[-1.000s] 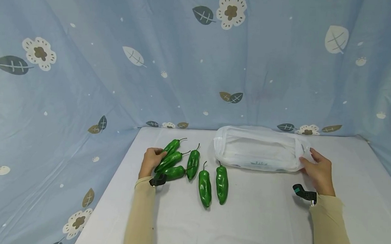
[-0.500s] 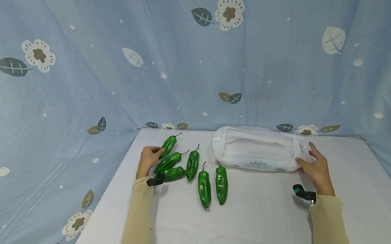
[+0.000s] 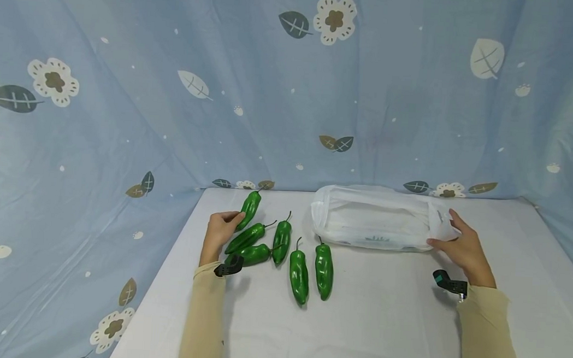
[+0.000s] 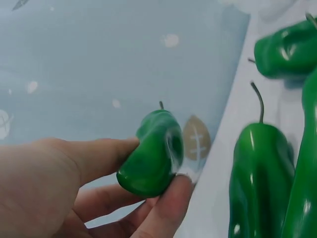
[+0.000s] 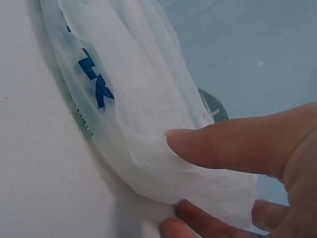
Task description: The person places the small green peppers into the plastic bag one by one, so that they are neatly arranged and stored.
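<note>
At the left of the head view, my left hand (image 3: 220,231) pinches a glossy green chili pepper (image 3: 250,208) near its lower end, stem pointing away. The left wrist view shows this pepper (image 4: 156,153) between thumb and fingers, raised beside the other peppers. My right hand (image 3: 466,247) holds the right end of a white plastic bag (image 3: 373,240), which lies on its side with its mouth spread. From the right wrist the thumb (image 5: 218,144) lies over the thin plastic (image 5: 148,148), with fingers on the other side of it.
Several more green chili peppers lie loose on the white tabletop (image 3: 371,326), the nearest one (image 3: 245,238) just beside my left hand and another (image 3: 324,271) in front of the bag. A patterned blue curtain (image 3: 252,89) stands along the table's back and left edges.
My left hand has drawn its pepper up and away from the pepper beside it. My right hand has shifted slightly left at the bag's end; the other peppers stay where they were.
</note>
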A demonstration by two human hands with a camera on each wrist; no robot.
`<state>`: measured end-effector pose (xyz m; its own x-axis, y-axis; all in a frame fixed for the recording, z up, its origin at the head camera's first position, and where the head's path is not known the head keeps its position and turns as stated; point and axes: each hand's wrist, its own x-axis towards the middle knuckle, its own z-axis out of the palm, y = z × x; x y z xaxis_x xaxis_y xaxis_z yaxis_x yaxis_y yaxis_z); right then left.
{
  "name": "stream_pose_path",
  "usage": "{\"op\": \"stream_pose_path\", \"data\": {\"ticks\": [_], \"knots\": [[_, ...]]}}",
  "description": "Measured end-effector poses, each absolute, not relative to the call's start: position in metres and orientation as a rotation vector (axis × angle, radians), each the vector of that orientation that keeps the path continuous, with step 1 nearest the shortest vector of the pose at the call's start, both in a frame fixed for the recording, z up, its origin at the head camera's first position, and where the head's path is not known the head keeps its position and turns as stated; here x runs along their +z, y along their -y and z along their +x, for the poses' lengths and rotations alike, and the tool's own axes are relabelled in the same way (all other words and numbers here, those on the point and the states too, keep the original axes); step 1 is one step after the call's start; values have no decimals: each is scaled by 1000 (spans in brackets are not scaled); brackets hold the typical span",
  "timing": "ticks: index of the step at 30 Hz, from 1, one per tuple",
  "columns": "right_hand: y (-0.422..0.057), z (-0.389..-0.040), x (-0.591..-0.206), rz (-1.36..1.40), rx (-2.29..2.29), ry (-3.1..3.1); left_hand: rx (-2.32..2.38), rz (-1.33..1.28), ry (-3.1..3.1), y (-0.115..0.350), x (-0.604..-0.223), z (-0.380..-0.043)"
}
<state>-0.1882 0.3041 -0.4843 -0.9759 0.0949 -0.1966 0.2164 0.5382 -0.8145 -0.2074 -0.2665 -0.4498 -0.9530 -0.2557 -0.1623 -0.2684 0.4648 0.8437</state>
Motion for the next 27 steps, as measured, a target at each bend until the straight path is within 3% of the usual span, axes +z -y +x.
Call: {"op": "stream_pose_path", "data": {"ticks": [27], "knots": [[-301,-188,-486,191,-1384,-2691,2088,-386,-2252,236,-443,-201]]}}
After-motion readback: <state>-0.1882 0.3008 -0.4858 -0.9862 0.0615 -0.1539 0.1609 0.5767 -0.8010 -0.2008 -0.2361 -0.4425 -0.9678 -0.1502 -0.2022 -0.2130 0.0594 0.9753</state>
